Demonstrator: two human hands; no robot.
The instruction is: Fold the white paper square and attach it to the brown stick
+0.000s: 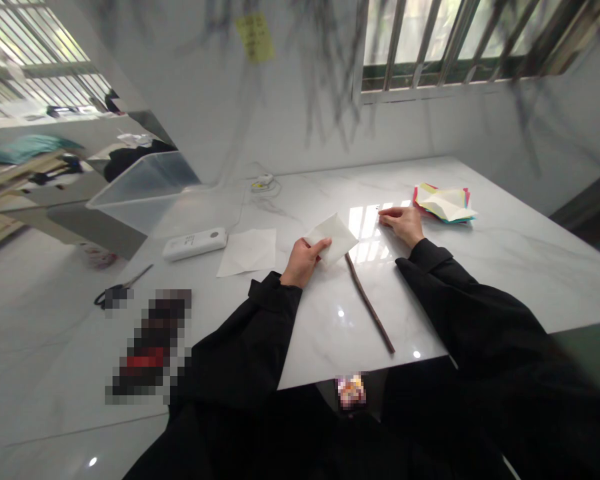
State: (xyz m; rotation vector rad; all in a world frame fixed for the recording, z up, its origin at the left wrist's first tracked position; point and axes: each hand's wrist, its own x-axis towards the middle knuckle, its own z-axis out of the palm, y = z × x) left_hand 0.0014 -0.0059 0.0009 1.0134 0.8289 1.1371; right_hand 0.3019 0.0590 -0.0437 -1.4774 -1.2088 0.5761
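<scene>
A: How many hands are over the table (505, 267), and what is each doing?

B: Two, both coming out of black sleeves. The left hand (303, 261) has its fingers closed on one folded white paper (331, 239), pinching its lower left edge between thumb and fingers; the piece is lifted a little off the white marble top, near the middle of the table. The right hand (404, 223) lies flat, palm down, fingers stretched out to the left and holding nothing.

A: Is there more paper about?

B: One more white sheet (249, 251) lies flat just to the left of the left hand. Past the right hand, near it but apart, sits one stack of coloured papers (445, 203); how many sheets it holds cannot be told, though red, yellow, green and white edges show.

A: And between the arms?

B: One thin brown stick (369, 303), lying slantwise from just under the held paper down toward the near edge of the table. Neither hand touches it.

A: What else is on the left side?

B: One white oblong device (195, 243) beside the flat sheet, one clear plastic bin (143, 187) behind it at the table's far left corner, and one small white object with a cord (263, 181) near the wall. One pair of scissors (123, 288) with black handles lies further left, well apart from the hands.
</scene>
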